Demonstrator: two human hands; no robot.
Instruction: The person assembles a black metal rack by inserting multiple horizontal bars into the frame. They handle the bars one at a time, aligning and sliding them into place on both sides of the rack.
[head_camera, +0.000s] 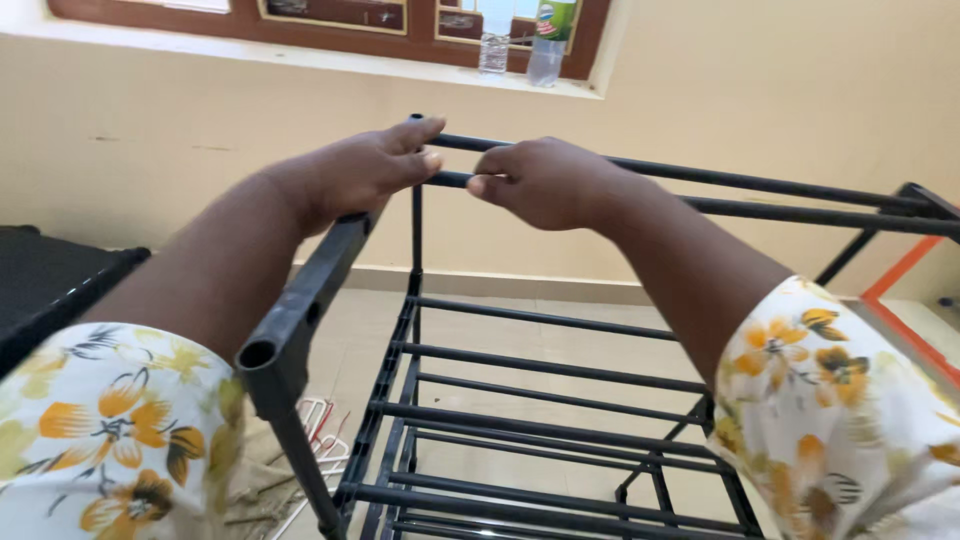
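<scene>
Hands at a black metal rack (520, 420).
Left hand (365, 170) lies open-fingered on its top corner; right hand (545, 180) is curled round the upper rail (780, 210).

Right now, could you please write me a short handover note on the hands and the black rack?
Left hand: rests on the side connector at the rack's top corner, fingers reaching the rods.
Right hand: closed around a top rod near that corner.
Black metal rack: upright on the floor; lower tiers of rods are in place.
Done: lower shelves, two top rods laid.
Left: near connector socket looks open; whether the rods are seated cannot be told.
</scene>
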